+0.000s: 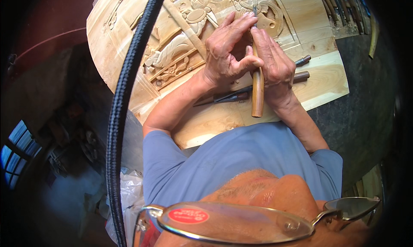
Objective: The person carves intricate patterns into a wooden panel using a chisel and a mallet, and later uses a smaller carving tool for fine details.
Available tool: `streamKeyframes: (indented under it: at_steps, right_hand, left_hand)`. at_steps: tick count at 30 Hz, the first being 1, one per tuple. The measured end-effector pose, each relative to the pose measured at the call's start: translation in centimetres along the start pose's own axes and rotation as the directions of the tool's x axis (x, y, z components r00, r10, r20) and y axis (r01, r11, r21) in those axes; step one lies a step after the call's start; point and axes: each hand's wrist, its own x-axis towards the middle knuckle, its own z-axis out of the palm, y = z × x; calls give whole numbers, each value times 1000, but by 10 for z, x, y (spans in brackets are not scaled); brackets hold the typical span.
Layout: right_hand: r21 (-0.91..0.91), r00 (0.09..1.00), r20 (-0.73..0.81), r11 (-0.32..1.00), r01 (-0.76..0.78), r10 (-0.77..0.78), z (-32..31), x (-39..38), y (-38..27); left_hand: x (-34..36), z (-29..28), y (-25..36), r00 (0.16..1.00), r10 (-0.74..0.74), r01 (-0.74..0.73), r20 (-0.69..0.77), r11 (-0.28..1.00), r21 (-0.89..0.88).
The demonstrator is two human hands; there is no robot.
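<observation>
My left hand (228, 53) pinches a wood-handled carving chisel (257, 96), fingertips at its upper part and thumb lying across the handle. My right hand (275, 64) is wrapped beside it round the same chisel. Its thin metal end (254, 8) rests on the relief-carved pale wooden panel (318, 79), among carved figures (193, 14) near the top. Other tools lie on the panel beneath and beside my hands: a dark-handled one (234, 96), a wooden handle (301, 76) and a short dark one (303, 60).
A row of carving tools (344, 8) lies at upper right on a dark surface (365, 96). A black braided cable (118, 131) crosses the left of the view. A plastic bag (129, 191) is at lower left, with a barred window (19, 148) at far left.
</observation>
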Motion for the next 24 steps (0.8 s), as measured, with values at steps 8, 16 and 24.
streamKeyframes:
  at_steps: [8,16,24]
  right_hand:
    - [-42,998,-57,999,16,-19,12,-5,1]
    - [-49,998,-56,999,0,-3,12,-2,1]
    - [-48,1000,-24,999,-17,16,2,2,-4]
  left_hand:
    - [-2,-1,-1,999,-31,31,27,999,-9]
    - [0,4,2,998,-66,66,-15,997,-29]
    - [0,2,0,998,-48,46,-31,997,-66]
